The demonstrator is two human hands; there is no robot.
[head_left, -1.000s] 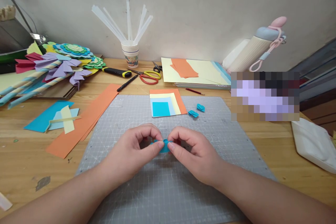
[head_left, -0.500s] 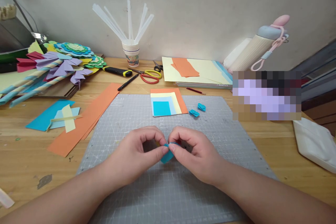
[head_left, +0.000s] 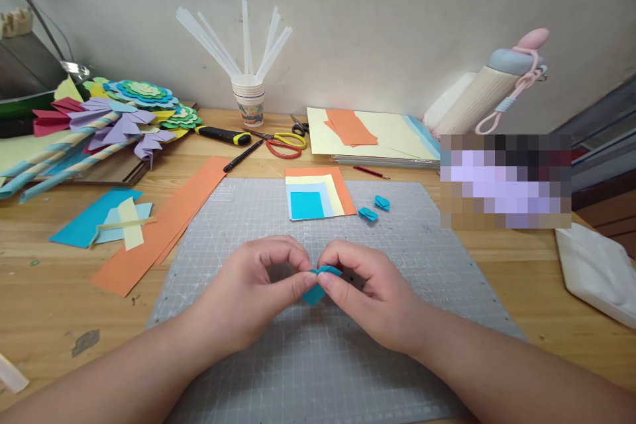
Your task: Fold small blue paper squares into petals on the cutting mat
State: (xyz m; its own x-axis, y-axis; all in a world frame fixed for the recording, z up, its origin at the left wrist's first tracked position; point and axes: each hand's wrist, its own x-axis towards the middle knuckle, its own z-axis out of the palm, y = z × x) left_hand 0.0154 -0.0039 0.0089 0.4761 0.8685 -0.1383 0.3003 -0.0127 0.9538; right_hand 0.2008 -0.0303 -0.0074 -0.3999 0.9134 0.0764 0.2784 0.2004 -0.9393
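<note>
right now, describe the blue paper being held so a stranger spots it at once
Find the big gray gridded mat. Over it, left hand and right hand are close together. Pinched between them is the blue paper, the only one held; two folded blue pieces beyond lie loose.

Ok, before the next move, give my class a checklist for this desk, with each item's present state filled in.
1. Left hand pinching the blue paper: ok.
2. Right hand pinching it too: ok.
3. Creases in that paper crisp: cannot tell; the hands cover part of it.
4. Both small folded blue pieces clear of the hands: ok, they lie farther off on the gray mat.
5. Layered paper squares wholly on the mat: not ok; their far edge reaches past it.
6. Red-and-yellow scissors off the mat: ok, beyond its far edge.
</note>
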